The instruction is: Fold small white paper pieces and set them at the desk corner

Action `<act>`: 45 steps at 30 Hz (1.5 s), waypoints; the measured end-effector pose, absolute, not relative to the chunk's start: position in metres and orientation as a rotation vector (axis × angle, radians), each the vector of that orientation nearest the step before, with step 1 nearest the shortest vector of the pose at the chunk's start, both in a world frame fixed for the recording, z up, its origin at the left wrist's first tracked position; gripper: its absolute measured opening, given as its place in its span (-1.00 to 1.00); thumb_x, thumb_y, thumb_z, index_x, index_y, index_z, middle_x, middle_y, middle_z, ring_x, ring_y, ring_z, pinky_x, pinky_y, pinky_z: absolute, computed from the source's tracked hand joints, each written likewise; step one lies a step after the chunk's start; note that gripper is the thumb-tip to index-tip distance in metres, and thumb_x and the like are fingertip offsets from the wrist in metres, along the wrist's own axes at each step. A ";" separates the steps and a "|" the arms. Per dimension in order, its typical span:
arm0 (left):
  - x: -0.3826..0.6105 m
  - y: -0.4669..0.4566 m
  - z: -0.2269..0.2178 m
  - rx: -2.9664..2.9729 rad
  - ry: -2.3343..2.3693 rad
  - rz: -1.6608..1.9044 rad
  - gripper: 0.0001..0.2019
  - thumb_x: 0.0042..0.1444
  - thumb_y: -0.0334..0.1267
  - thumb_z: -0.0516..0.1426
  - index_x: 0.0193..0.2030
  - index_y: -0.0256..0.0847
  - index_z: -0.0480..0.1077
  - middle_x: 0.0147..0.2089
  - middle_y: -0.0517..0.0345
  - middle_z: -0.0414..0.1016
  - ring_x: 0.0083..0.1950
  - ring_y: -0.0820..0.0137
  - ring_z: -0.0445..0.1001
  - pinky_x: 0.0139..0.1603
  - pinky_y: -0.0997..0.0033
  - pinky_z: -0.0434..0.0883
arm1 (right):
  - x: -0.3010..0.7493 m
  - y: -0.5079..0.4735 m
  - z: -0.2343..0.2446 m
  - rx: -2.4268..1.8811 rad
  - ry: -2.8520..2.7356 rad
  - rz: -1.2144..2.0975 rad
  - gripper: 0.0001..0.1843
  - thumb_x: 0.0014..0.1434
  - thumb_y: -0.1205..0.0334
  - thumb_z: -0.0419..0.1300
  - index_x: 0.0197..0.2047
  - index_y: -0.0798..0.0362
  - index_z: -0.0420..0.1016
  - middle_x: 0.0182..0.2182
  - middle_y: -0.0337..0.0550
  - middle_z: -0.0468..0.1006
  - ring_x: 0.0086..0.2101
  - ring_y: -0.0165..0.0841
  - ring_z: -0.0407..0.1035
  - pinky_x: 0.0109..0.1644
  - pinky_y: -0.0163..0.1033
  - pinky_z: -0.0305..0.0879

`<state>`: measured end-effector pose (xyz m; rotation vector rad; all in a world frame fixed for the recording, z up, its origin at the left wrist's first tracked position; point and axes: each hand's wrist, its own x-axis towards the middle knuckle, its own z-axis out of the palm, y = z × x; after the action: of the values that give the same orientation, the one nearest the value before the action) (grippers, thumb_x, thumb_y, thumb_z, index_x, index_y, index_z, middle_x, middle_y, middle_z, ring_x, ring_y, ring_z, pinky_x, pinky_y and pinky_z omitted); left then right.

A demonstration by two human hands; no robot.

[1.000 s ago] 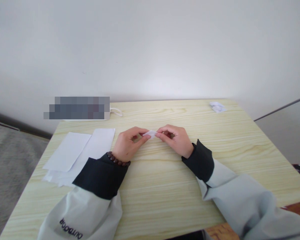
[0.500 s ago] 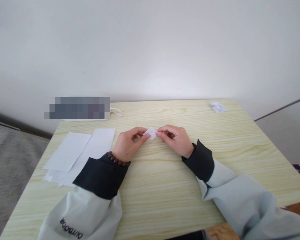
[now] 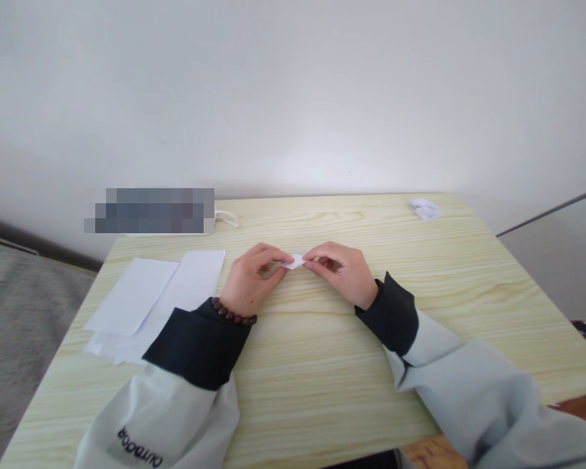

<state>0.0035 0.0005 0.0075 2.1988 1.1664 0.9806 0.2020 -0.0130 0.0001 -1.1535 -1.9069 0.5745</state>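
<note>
Head view, left hand point(image 3: 251, 280), right hand point(image 3: 343, 273), one paper point(image 3: 297, 261) (two pinching it)

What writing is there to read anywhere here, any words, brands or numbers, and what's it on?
"OUTDOOR": on the left sleeve, upside down in this view.
Pixelated item at the back left: blocked out, nothing readable.
Small held paper, white sheets and crumpled paper at the back right: no writing I can make out.
</note>
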 end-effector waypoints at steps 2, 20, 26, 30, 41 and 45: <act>0.002 0.001 0.005 2.306 1.202 0.949 -0.84 0.05 -0.38 0.12 -0.25 -0.18 0.50 -0.26 0.11 0.49 -0.23 0.38 0.43 -0.22 0.39 0.39 | 0.202 -0.012 -0.002 -1.170 -1.946 0.515 -0.90 0.16 0.24 0.18 -0.29 0.01 0.53 -0.34 -0.19 0.57 -0.39 -0.43 0.40 -0.29 -0.31 0.32; -0.002 0.006 -0.003 2.627 1.119 0.896 -0.82 0.18 -0.25 0.08 -0.31 -0.23 0.50 -0.33 0.06 0.51 -0.22 0.33 0.39 -0.16 0.31 0.39 | 0.205 -0.011 -0.006 -1.221 -2.057 0.455 -0.80 0.20 0.14 0.13 -0.29 0.04 0.53 -0.31 -0.14 0.35 -0.35 -0.41 0.31 -0.23 -0.27 0.30; -0.002 0.005 -0.002 2.622 1.134 0.878 -0.82 0.18 -0.24 0.08 -0.33 -0.19 0.50 -0.34 0.08 0.50 -0.23 0.33 0.39 -0.18 0.31 0.38 | 0.203 -0.011 -0.004 -1.270 -2.066 0.476 -0.80 0.20 0.15 0.13 -0.30 0.05 0.52 -0.34 -0.15 0.34 -0.33 -0.40 0.29 -0.24 -0.27 0.27; -0.001 0.004 0.000 2.601 1.171 0.856 -0.81 0.20 -0.23 0.05 -0.34 -0.21 0.46 -0.34 0.08 0.50 -0.23 0.33 0.37 -0.16 0.30 0.37 | 0.202 -0.010 -0.003 -1.308 -2.065 0.487 -0.82 0.21 0.18 0.12 -0.32 0.06 0.51 -0.36 -0.17 0.36 -0.34 -0.40 0.28 -0.24 -0.27 0.24; 0.001 0.002 0.000 2.606 1.272 0.716 -0.76 0.22 -0.18 0.01 -0.38 -0.24 0.37 -0.36 0.06 0.43 -0.27 0.30 0.33 -0.23 0.30 0.31 | 0.200 -0.012 0.000 -1.340 -2.069 0.470 -0.85 0.19 0.19 0.14 -0.30 0.07 0.47 -0.34 -0.15 0.37 -0.31 -0.38 0.29 -0.23 -0.26 0.23; 0.000 0.002 0.001 2.619 1.250 0.681 -0.77 0.22 -0.19 0.01 -0.38 -0.24 0.36 -0.35 0.06 0.43 -0.27 0.31 0.33 -0.22 0.31 0.30 | 0.201 -0.013 0.000 -1.321 -2.068 0.476 -0.83 0.20 0.18 0.13 -0.31 0.07 0.48 -0.33 -0.15 0.36 -0.30 -0.39 0.29 -0.21 -0.27 0.23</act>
<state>0.0004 0.0024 0.0010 2.6190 1.2501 0.6814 0.2006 -0.0127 -0.0002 -1.3211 -2.0682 0.4765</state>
